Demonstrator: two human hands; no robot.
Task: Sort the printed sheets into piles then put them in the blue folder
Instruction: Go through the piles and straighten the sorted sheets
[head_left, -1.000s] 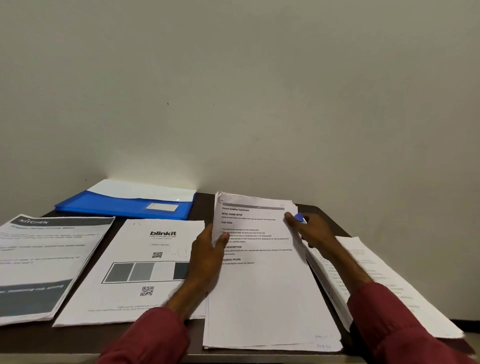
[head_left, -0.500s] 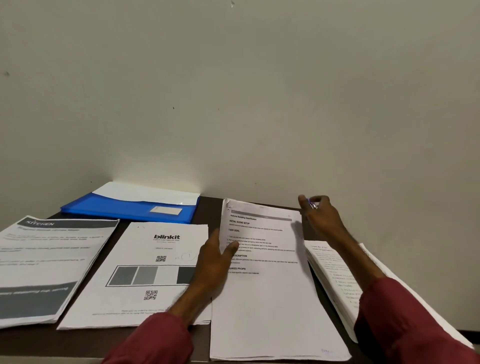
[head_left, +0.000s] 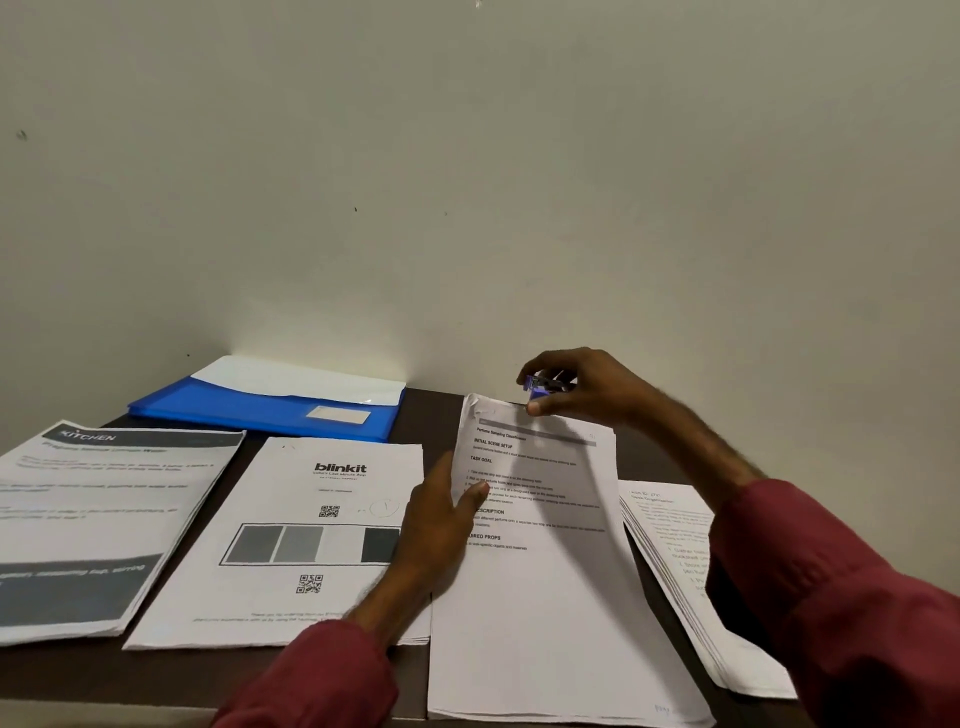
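Note:
Several piles of printed sheets lie on a dark table (head_left: 434, 415). A "KITCHEN" pile (head_left: 98, 519) is at the left and a "blinkit" pile (head_left: 291, 545) beside it. Further right are a text pile (head_left: 545, 597) and, at the far right, another pile (head_left: 670, 551). The blue folder (head_left: 260, 405) lies at the back left against the wall, with white sheets showing in it. My left hand (head_left: 441, 525) presses flat on the text pile's left edge. My right hand (head_left: 576, 389) hovers over that pile's top edge, pinching a small blue stapler (head_left: 543, 387).
A plain wall rises right behind the table. The table's near edge runs along the bottom of the view. Red sleeves cover both forearms.
My right hand has lifted off the text pile's upper right corner and moved up and left above its top edge, with the small blue stapler held. My left hand has stayed on the pile.

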